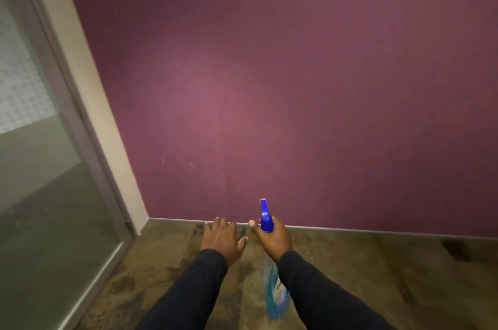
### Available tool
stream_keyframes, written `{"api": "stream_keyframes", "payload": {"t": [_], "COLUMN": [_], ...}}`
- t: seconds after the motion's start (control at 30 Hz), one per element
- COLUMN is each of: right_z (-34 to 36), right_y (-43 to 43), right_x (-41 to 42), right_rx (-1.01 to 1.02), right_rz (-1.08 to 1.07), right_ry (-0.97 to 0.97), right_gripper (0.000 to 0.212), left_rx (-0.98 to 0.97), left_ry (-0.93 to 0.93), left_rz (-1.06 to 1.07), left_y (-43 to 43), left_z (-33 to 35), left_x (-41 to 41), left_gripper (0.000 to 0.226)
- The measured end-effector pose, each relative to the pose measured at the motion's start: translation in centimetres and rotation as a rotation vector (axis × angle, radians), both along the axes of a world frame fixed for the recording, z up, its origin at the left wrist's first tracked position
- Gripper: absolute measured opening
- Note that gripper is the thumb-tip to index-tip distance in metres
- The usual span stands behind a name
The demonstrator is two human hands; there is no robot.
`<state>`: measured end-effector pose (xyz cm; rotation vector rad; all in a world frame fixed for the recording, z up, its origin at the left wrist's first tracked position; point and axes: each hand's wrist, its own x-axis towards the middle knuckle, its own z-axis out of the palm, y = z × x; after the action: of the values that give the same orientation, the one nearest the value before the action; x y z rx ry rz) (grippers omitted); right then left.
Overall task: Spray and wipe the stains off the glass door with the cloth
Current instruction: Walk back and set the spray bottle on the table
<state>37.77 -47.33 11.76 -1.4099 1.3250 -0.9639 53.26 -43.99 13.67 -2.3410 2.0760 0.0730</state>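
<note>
My right hand grips the neck of a spray bottle with clear blue liquid and a dark blue trigger head whose nozzle points up toward the wall. Just left of it my left hand is held out palm down, fingers spread, holding nothing. The glass door fills the left side of the view, framed in grey metal, and lies well to the left of both hands. No cloth is in view.
A purple wall stands straight ahead, meeting a cream door jamb on the left. A brown mottled floor runs below, with a thin pale skirting strip along the wall's base.
</note>
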Motion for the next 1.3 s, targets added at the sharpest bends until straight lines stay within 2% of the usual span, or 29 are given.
{"api": "stream_keyframes", "payload": {"t": [0.23, 0.57, 0.87, 1.03, 1.3], "right_z": [-2.6, -4.8, -3.0, -2.2, -2.8], "right_y": [5.6, 16.3, 28.3, 36.0, 49.1], "right_x": [-8.4, -15.1, -24.0, -29.3, -37.8], "right_rx": [0.064, 0.154, 0.210, 0.223, 0.260], "right_rz": [-0.190, -0.473, -0.810, -0.949, -1.110], "right_ry": [0.017, 0.158, 0.352, 0.323, 0.339], "right_gripper": [0.030, 0.046, 0.057, 0.052, 0.061], "left_rx": [0.055, 0.148, 0.192, 0.224, 0.239], "left_ry": [-0.025, -0.029, -0.017, 0.001, 0.001], "left_rz": [-0.229, -0.542, -0.860, -1.027, -1.208], "left_y": [1.8, 6.5, 13.7, 19.5, 28.7], "left_z": [-2.4, -5.9, -7.3, -7.1, -7.6], "left_x": [-8.5, -15.3, -25.8, -32.7, -44.3], "left_gripper": [0.065, 0.063, 0.060, 0.059, 0.060]}}
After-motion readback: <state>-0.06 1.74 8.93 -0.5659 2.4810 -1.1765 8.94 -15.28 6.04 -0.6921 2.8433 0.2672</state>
